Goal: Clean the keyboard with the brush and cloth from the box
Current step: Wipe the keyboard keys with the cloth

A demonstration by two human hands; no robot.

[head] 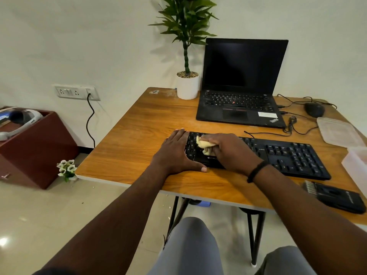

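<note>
At the centre of the frame, on the wooden table (139, 124), lies the black full-size plastic keyboard (278, 153), its long side running from centre toward the right edge. The right hand (228, 149) clenches a crumpled pale-yellow cloth (204, 144) and presses it onto the keys at the keyboard's left end. The left hand (176, 153) lies flat with straight fingers, grasping nothing, braced over the keyboard's left edge, thumb on the table.

At lower right, apart from the keyboard, a black brush with grey bristles (333, 195) lies unheld on the table. At the right edge stands a translucent plastic box (355, 165), with its clear lid (337, 132) lying separately just above it.

Judgement on progress: the box is open and both tools are out; with the brush set down, brushing appears to be done, though this cannot be confirmed. Wiping is in hand at the left end only; the middle keys and number pad at the right look still to be covered.

Toward the upper right stand an open black laptop (240, 84), a black mouse (314, 109) and, upper centre, a white-potted green plant (187, 84).
</note>
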